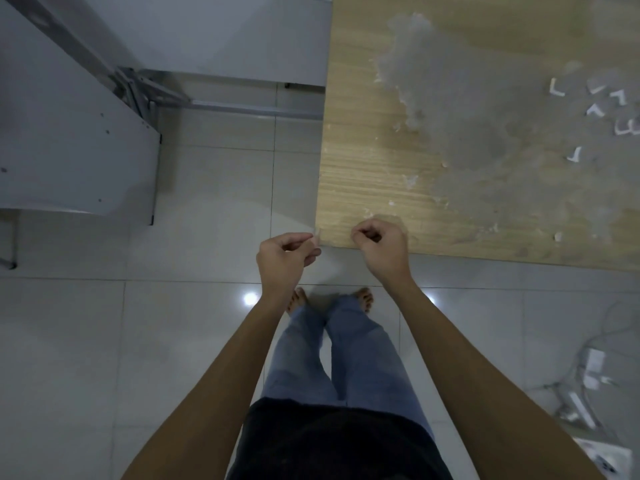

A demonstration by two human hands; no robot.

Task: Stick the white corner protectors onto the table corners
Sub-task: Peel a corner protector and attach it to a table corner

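Observation:
The wooden table (363,188) fills the upper right, with its near-left corner just ahead of my hands. My left hand (285,259) pinches a small white corner protector (316,236) right at that corner, level with the table edge. My right hand (382,249) hovers over the table's front edge just right of the corner. Its fingers are curled, thumb and forefinger tips together, and nothing shows between them. Several more white corner protectors (575,155) lie loose on the table's far right.
A crumpled clear plastic sheet (467,116) covers much of the tabletop. A grey metal desk (69,133) stands to the left across a strip of tiled floor. White cables and adapters (592,372) lie on the floor at the lower right. My legs and bare feet are below the corner.

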